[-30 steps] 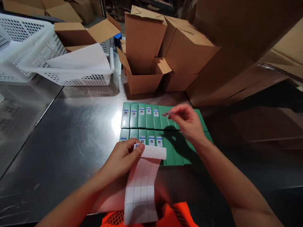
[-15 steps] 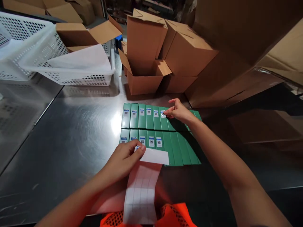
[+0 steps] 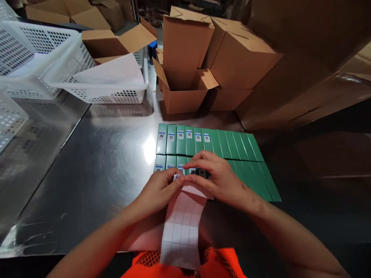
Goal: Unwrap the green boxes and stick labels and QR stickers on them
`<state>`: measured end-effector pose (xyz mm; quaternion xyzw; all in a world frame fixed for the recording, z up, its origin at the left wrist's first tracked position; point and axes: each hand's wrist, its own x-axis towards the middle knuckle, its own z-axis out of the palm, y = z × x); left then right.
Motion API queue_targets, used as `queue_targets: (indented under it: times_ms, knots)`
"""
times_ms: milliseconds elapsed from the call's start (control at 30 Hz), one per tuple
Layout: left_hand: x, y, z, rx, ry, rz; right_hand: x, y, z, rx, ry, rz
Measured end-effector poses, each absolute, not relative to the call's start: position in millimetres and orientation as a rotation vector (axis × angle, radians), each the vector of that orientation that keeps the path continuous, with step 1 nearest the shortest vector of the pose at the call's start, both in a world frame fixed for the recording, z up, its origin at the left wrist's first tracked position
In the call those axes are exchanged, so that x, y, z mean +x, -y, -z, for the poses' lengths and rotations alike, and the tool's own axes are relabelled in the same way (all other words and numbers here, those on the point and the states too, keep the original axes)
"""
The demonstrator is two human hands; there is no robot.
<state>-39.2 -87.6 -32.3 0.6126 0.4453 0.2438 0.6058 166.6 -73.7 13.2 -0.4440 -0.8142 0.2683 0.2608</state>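
Green boxes (image 3: 232, 144) lie in two rows on the steel surface (image 3: 101, 162), the left ones bearing small labels (image 3: 198, 136). Just in front of the boxes, the left hand (image 3: 159, 191) pinches the top edge of a white label strip (image 3: 182, 224), fingers closed on it. The right hand (image 3: 218, 179) meets it there, fingertips curled onto the strip's top. Behind the boxes stand cardboard cartons (image 3: 185, 77); to their left, white baskets (image 3: 110, 90).

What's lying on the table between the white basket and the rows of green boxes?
Nothing: in the head view, bare shiny table separates the white basket from the green boxes.
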Motion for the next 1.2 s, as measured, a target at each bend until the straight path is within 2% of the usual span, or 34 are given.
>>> queue_targets:
  times_ms: [233, 300, 400, 533, 700, 800, 1000, 1200]
  knots:
    - [-41, 84, 29, 0.950, -0.961, -0.535, 153, 97, 11, -1.012, 2.277, -0.197]
    - [-42, 83, 28, 0.938, -0.948, -0.517, 156, 105, 9, -0.910, 2.294, -0.146]
    - [-42, 83, 28, 1.082, -0.955, -0.486, 167, 114, -3, -0.863, 2.157, -0.434]
    - [-44, 86, 23, 1.489, -0.988, -0.373, 202, 104, -14, -1.181, 1.547, -0.894]
    - [-43, 92, 18, 1.696, -0.946, -0.291, 240, 83, 11, -1.569, 1.408, -1.396]
    - [-43, 92, 19, 1.701, -0.950, -0.276, 245, 82, 25, -1.602, 1.355, -1.482]
    - [-43, 90, 21, 1.694, -0.960, -0.268, 237, 84, 29, -1.684, 1.418, -1.369]
    - [-43, 90, 19, 1.622, -0.993, -0.313, 239, 82, 22, -2.008, 1.742, -0.854]
